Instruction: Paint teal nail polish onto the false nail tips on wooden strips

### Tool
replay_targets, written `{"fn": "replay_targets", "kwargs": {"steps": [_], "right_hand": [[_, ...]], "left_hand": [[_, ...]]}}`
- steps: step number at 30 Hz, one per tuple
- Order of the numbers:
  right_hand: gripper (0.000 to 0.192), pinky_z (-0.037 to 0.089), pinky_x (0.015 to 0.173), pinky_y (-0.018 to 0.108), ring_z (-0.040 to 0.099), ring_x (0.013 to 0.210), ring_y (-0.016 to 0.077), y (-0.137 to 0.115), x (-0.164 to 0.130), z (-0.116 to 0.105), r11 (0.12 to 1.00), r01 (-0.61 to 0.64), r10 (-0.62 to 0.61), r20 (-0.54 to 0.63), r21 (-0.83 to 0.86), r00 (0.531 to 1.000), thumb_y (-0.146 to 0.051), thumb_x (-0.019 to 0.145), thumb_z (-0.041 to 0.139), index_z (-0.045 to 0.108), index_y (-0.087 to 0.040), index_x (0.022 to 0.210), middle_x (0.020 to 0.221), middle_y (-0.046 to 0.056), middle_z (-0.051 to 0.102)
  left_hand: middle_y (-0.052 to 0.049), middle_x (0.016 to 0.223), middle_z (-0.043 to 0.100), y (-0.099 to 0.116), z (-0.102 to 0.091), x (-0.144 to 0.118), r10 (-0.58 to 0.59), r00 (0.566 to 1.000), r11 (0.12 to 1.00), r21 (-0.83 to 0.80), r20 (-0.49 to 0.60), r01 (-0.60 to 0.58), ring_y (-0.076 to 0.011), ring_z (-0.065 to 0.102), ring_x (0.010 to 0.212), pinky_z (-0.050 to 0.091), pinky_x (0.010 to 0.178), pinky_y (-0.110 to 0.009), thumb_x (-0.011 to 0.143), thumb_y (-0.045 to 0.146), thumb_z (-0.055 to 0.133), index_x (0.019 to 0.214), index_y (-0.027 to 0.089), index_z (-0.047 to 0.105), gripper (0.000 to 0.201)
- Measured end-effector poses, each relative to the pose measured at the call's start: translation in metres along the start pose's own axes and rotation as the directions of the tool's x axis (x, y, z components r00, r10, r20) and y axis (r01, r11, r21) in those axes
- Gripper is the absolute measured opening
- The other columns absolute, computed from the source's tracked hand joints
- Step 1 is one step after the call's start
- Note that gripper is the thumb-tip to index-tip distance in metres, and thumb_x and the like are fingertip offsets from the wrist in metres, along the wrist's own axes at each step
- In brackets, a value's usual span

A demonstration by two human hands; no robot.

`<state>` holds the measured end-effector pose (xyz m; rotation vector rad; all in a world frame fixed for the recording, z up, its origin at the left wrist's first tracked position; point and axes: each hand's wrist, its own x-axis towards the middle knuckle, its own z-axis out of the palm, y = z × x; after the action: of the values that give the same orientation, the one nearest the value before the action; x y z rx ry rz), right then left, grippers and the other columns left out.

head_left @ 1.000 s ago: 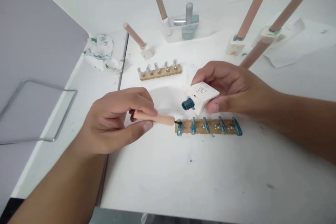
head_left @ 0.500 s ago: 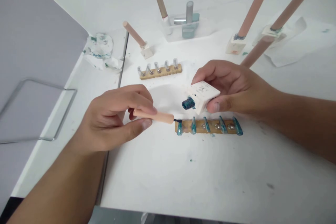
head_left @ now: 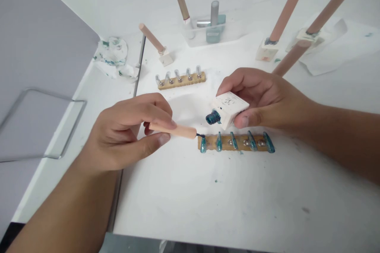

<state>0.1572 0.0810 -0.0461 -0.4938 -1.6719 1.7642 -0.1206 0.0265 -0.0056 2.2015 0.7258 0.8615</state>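
Observation:
Between the thumb and fingers of my left hand (head_left: 133, 130) is a nail polish brush (head_left: 178, 130) with a peach handle. Its dark tip meets the upper end of the leftmost blue-green false nail (head_left: 203, 144). Several such nails stand in a row on a wooden display strip (head_left: 241, 142), the others also coated in glittery blue-green. My right hand (head_left: 264, 97) is closed around a white nail polish bottle (head_left: 232, 106), tilted so its uncapped neck, smeared with dark blue polish, points left above the strip.
Behind my hands lies a second wooden strip (head_left: 181, 82) with clear nails. A capped bottle (head_left: 165, 58) stands at the back left, near a clear plastic box (head_left: 227, 37) of bottles. More peach-capped bottles (head_left: 267, 50) stand at right. Stained tissue (head_left: 114, 57) lies at left.
My left hand and the brush have shifted very slightly up, the tip staying at the leftmost nail. The right hand and the bottle hold practically still.

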Motion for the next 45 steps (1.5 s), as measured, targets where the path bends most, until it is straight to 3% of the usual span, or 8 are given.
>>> {"fn": "replay_targets", "kwargs": {"steps": [13, 26, 36, 40, 45], "right_hand": [[0.022, 0.052, 0.062, 0.024, 0.058, 0.071, 0.0117, 0.002, 0.000, -0.002, 1.000, 0.013, -0.013, 0.016, -0.004, 1.000, -0.025, 0.077, 0.081, 0.065, -0.023, 0.093, 0.081, -0.001, 0.062], [0.024, 0.054, 0.063, 0.026, 0.058, 0.072, 0.0129, 0.001, -0.001, -0.001, 1.000, -0.014, 0.014, 0.006, 0.008, 1.000, -0.026, 0.077, 0.081, 0.067, -0.025, 0.096, 0.083, -0.001, 0.062], [0.026, 0.052, 0.064, 0.025, 0.055, 0.072, 0.0122, 0.004, 0.000, -0.002, 1.000, -0.023, 0.023, 0.007, 0.002, 1.000, -0.029, 0.075, 0.083, 0.067, -0.025, 0.095, 0.081, -0.002, 0.059], [0.026, 0.050, 0.067, 0.024, 0.055, 0.075, 0.0113, 0.008, 0.000, -0.003, 1.000, -0.010, 0.010, 0.025, 0.006, 1.000, -0.029, 0.076, 0.082, 0.066, -0.023, 0.097, 0.082, -0.002, 0.059], [0.027, 0.048, 0.069, 0.025, 0.054, 0.077, 0.0109, 0.013, 0.002, -0.003, 0.998, -0.005, 0.002, 0.042, 0.060, 0.999, -0.027, 0.076, 0.082, 0.067, -0.023, 0.097, 0.083, -0.002, 0.058]], "left_hand": [[-0.003, 0.074, 0.058, 0.003, 0.000, 0.003, -0.007, 1.000, 0.999, 0.048, -0.005, 0.007, -0.0130, 0.055, 0.065, 0.039, 0.049, -0.024, 0.084, 0.003, 0.065, 0.100, 0.016, 0.067, 0.020], [-0.004, 0.071, 0.061, 0.002, -0.002, 0.003, -0.031, 0.999, 0.999, 0.019, -0.030, 0.032, -0.0169, 0.055, 0.058, 0.039, 0.045, -0.028, 0.078, 0.004, 0.068, 0.103, 0.025, 0.074, 0.034], [-0.004, 0.074, 0.059, 0.004, 0.000, 0.001, -0.052, 0.998, 0.998, 0.027, -0.031, 0.053, -0.0144, 0.055, 0.061, 0.041, 0.046, -0.025, 0.083, 0.005, 0.064, 0.102, 0.024, 0.071, 0.027], [-0.003, 0.077, 0.059, 0.002, -0.001, -0.001, -0.111, 0.994, 0.993, 0.027, 0.003, 0.111, -0.0123, 0.053, 0.062, 0.039, 0.049, -0.024, 0.083, 0.001, 0.061, 0.102, 0.022, 0.070, 0.030], [-0.004, 0.076, 0.056, 0.001, 0.000, -0.002, -0.055, 0.989, 0.999, -0.010, -0.136, 0.054, -0.0132, 0.051, 0.064, 0.039, 0.052, -0.026, 0.084, 0.004, 0.064, 0.099, 0.019, 0.071, 0.023]]}}
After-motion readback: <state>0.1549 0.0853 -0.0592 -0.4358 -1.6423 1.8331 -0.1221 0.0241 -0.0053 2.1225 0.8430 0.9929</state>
